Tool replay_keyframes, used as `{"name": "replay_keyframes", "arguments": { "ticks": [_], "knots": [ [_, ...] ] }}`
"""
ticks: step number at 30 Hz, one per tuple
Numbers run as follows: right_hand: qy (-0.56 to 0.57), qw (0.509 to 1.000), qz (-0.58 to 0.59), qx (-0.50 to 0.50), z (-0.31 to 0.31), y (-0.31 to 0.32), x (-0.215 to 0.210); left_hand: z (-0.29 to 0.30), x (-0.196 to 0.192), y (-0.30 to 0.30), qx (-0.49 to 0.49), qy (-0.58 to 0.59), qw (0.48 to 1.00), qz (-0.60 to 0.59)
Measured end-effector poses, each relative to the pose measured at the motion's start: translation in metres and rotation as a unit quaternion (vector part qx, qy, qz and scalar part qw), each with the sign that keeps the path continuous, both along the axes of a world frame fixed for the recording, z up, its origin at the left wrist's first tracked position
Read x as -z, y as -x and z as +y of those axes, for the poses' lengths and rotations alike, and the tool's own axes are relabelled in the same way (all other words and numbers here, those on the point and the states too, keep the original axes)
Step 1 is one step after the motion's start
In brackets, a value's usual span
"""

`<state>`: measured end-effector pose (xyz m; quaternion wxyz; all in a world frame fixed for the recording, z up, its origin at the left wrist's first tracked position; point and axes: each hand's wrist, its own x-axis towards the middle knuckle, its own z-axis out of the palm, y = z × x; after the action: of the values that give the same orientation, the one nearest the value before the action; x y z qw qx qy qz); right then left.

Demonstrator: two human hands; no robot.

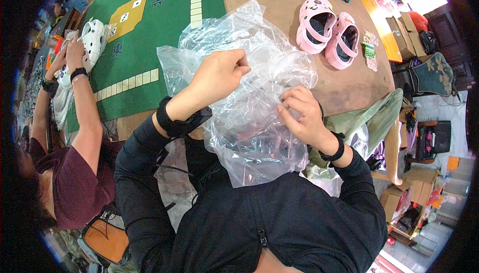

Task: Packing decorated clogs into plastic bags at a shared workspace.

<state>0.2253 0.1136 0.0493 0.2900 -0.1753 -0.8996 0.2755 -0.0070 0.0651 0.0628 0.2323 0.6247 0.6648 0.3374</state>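
The table [344, 88] is stretching out beneath the bag and beyond it. The mat [169, 23] is covering the table to the bag's left. Past the mat, far left of the bag, a co-worker [82, 183] is holding a white clog [91, 43].

The clear bag [249, 93] is lying crumpled in front of the person, its long axis seeming to run from the far side toward the jacket [224, 218], which its near end is reaching. A green sheet [366, 116] is bunching to the bag's right. Two pink clogs [310, 45] are standing right of the bag's far end.

The left hand [219, 73] is hovering over the bag's far half, its fingers curling together. The right hand [303, 113] is sitting at the bag's right edge, nearer its near end, thumb and fingers bending inward. The bag is lying below both sets of fingers; I cannot tell whether either is pinching film. A small packet [369, 51] is lying right of the bag, past the clogs.
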Motion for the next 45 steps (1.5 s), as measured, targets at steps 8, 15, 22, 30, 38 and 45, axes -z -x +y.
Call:
{"name": "replay_keyframes", "arguments": {
  "ticks": [8,15,22,30,38,45],
  "knots": [
    [-0.077,0.997,-0.012,0.026,-0.008,0.000,-0.007,0.005,0.008,0.003,-0.033,-0.006,0.999,-0.011],
    [-0.092,0.992,0.061,-0.058,-0.002,0.005,0.002,0.004,0.007,0.003,-0.053,0.010,0.999,-0.002],
    [0.084,0.994,0.073,0.015,-0.007,0.002,0.013,0.004,0.009,0.005,-0.074,-0.006,0.997,-0.026],
    [0.258,0.941,-0.199,0.090,-0.004,0.019,-0.012,0.002,0.004,-0.001,-0.060,-0.009,0.997,-0.053],
    [0.238,0.965,-0.103,0.027,-0.007,0.014,0.011,0.005,0.009,0.007,-0.068,-0.030,0.997,-0.026],
    [0.170,0.981,-0.093,0.003,-0.010,0.011,0.004,0.010,0.015,0.013,-0.067,-0.051,0.996,-0.030]
  ]
}}
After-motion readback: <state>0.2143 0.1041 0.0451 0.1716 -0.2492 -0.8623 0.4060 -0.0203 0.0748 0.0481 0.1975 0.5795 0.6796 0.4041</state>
